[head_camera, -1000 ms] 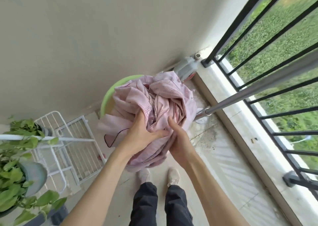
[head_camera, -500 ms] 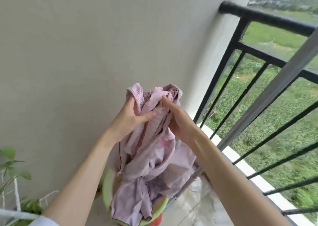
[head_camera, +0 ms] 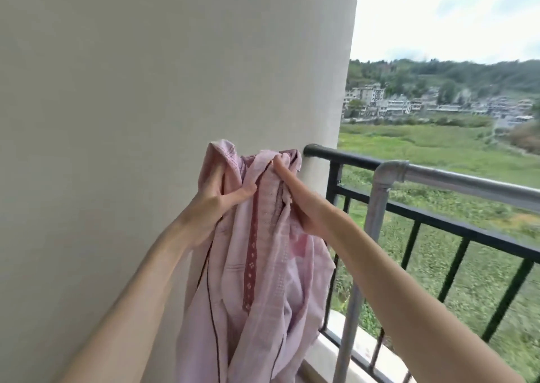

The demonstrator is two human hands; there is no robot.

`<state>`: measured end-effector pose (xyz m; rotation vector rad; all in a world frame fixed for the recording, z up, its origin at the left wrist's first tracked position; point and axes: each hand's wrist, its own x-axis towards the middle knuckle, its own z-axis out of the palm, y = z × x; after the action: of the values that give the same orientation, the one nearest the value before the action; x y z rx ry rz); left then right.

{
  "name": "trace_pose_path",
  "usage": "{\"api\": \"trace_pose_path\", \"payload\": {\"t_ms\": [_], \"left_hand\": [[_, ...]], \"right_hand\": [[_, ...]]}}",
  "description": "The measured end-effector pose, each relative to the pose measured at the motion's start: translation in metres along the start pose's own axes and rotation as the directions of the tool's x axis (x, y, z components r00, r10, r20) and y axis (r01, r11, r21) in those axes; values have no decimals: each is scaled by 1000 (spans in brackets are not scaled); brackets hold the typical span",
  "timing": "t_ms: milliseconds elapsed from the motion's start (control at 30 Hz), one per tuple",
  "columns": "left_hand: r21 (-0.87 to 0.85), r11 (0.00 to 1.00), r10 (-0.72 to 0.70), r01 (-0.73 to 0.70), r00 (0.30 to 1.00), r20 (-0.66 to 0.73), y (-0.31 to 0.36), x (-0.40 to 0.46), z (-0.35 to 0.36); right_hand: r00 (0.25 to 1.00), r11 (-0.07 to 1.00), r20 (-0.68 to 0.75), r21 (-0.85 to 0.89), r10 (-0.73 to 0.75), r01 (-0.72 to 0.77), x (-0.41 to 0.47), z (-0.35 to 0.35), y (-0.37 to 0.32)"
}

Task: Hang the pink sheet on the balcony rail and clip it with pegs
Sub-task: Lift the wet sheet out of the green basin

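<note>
pink sheet [head_camera: 263, 266] bunched, hanging down | left hand [head_camera: 217, 195] and right hand [head_camera: 295, 195] both grip its top | grey steel rail [head_camera: 467, 182] lies to the right, right hand nearer

Soft, bright daylight comes in from the open side at about 3 o'clock, leaving the wall [head_camera: 146, 90] evenly lit with only a faint darkening toward 9 o'clock and no hard shadows. The sky [head_camera: 438, 11] at 1 o'clock is nearly washed out, and a pale sheen runs along the silver pipe [head_camera: 467, 182]. Wide-angle distortion bows the wall edge and the black railing [head_camera: 438, 219], while the grass [head_camera: 482, 280] and bars toward 4 o'clock smear with motion blur; the distant buildings [head_camera: 409, 105] are soft.
</note>
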<state>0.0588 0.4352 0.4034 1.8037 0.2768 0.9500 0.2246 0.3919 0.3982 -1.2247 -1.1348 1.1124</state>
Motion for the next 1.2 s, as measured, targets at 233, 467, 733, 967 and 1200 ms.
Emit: {"api": "trace_pose_path", "payload": {"t_ms": [233, 467, 733, 967, 1200], "left_hand": [[-309, 925, -216, 219, 975, 44, -11, -4, 23], [-254, 898, -330, 361, 931, 154, -10, -4, 26], [428, 792, -267, 436, 877, -400, -49, -14, 27], [159, 932, -260, 326, 906, -334, -47, -22, 9], [57, 928, -346, 367, 911, -224, -38, -19, 6]], "right_hand": [[969, 954, -16, -172, 248, -247, -19, -20, 15], [995, 976, 42, 194, 90, -97, -11, -22, 23], [968, 929, 246, 348, 40, -127, -5, 4, 22], [964, 989, 234, 43, 129, -143, -6, -8, 32], [999, 951, 44, -307, -3, 16, 6, -22, 25]]}}
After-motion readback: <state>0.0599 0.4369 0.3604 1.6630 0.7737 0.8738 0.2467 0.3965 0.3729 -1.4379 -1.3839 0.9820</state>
